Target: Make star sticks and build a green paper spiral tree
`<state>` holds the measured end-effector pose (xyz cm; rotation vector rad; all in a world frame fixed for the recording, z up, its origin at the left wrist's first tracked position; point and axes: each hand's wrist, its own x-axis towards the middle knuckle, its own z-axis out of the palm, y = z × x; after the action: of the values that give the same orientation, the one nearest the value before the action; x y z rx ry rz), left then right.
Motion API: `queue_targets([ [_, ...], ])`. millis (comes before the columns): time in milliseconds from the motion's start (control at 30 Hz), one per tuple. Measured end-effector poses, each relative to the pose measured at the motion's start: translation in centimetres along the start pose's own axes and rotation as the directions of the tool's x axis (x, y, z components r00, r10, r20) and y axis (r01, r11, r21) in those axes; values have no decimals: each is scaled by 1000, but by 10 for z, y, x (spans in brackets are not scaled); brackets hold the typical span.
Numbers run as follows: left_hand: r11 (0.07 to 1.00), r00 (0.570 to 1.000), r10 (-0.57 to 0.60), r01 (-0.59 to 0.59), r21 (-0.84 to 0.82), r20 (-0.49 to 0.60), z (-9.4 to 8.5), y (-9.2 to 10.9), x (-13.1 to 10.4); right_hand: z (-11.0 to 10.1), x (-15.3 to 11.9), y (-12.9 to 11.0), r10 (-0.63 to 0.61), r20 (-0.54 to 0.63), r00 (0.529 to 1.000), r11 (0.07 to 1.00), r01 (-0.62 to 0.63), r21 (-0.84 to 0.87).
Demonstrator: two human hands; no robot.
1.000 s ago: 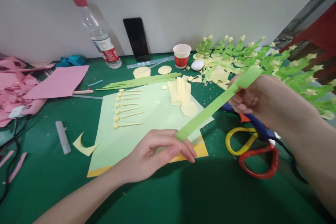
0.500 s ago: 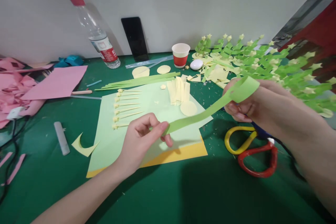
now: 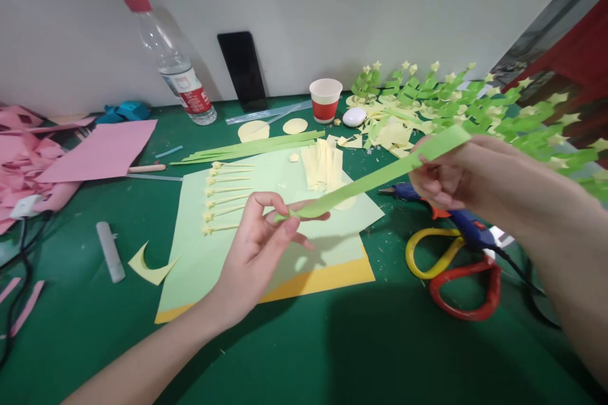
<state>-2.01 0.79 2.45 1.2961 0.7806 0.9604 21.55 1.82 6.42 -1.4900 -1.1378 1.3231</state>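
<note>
A light green paper strip (image 3: pixel 370 185) stretches between my two hands above the table. My left hand (image 3: pixel 259 243) pinches its lower left end between thumb and forefinger. The upper right part is gripped by the closed fingers of my right hand (image 3: pixel 451 171). Below lies a pale green sheet (image 3: pixel 280 266) over a yellow-orange sheet (image 3: pixel 327 280). A row of small paper stars on thin pointed sticks (image 3: pixel 225 190) rests on it, left of my left hand. Cream paper strips (image 3: pixel 323 164) lie in a pile behind the green strip.
Under my right hand lie a blue glue gun (image 3: pixel 468 231) and scissors (image 3: pixel 465 291) with yellow and red handles. A paper cup (image 3: pixel 325 101), a phone (image 3: pixel 243 73) and a bottle (image 3: pixel 183 85) stand at the wall. Star-tipped green paper stems (image 3: pixel 503 114) fill the right; pink paper (image 3: pixel 102 149) lies left.
The green strip has been drawn straighter, and its curl at my right hand has flattened. My left fingers have shifted slightly up and left along its end. More of the glue gun shows.
</note>
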Motion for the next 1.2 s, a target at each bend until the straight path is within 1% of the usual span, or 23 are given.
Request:
queue_targets([
  [67,991,993,87,-78,113,-80,1,-2,1,0,0,-1,33,52,998,998,-29,-64],
  [167,968,977,181,-157,198,-110,1,-3,1,0,-2,-1,85,141,986,960,-43,-278],
  [233,962,972,209,-186,200,-104,0,-2,1,0,-2,0,127,166,978,883,-35,-467],
  [267,962,972,213,-191,194,-101,0,-1,0,1,-3,2,131,155,979,826,-21,-563],
  [300,963,973,212,-191,188,-95,0,0,-1,2,-3,4,98,132,986,766,10,-642],
  [333,965,974,207,-188,184,-89,0,0,-2,4,-4,7,22,112,994,708,64,-703],
  [367,967,977,198,-181,181,-82,1,1,-3,7,-5,9,-96,100,990,653,138,-745],
  [400,969,979,188,-172,175,-75,2,1,-4,11,-7,12,-236,105,966,598,230,-768],
  [433,974,983,169,-155,166,-71,3,2,-5,15,-10,15,-370,130,920,541,327,-775],
  [467,980,987,146,-136,148,-65,4,2,-7,21,-13,17,-493,165,854,476,424,-771],
  [500,986,991,119,-111,121,-59,5,2,-8,27,-16,18,-582,219,783,398,509,-763],
  [567,997,998,54,-52,55,-39,9,4,-12,39,-24,21,-665,352,659,254,642,-723],
  [600,999,1000,21,-20,26,-23,11,5,-14,45,-27,21,-672,415,613,210,695,-687],
  [633,1000,1000,-10,10,5,-9,12,6,-15,50,-30,22,-670,465,579,189,739,-647],
  [667,999,999,-32,32,-5,0,13,7,-16,54,-33,23,-663,497,560,191,769,-610],
  [700,999,999,-47,47,0,-4,14,7,-17,56,-34,24,-656,503,562,217,780,-587],
  [733,999,999,-52,52,12,-17,14,8,-17,58,-36,25,-657,485,577,257,777,-575],
  [800,998,997,-38,41,43,-60,13,9,-16,59,-36,25,-648,425,632,364,747,-555],
  [900,998,995,-38,43,52,-89,13,8,-13,58,-36,23,-549,364,752,599,658,-457],
  [967,997,993,-52,58,55,-103,13,8,-11,58,-36,20,-422,341,840,758,534,-374],
  [1000,996,992,-61,68,61,-115,13,8,-11,59,-35,19,-366,324,872,819,467,-332],
  [1067,993,987,-64,77,88,-144,12,8,-10,60,-34,17,-286,281,916,898,359,-255],
  [1200,988,982,-59,83,128,-179,9,9,-7,58,-30,13,-173,212,962,963,210,-167],
])
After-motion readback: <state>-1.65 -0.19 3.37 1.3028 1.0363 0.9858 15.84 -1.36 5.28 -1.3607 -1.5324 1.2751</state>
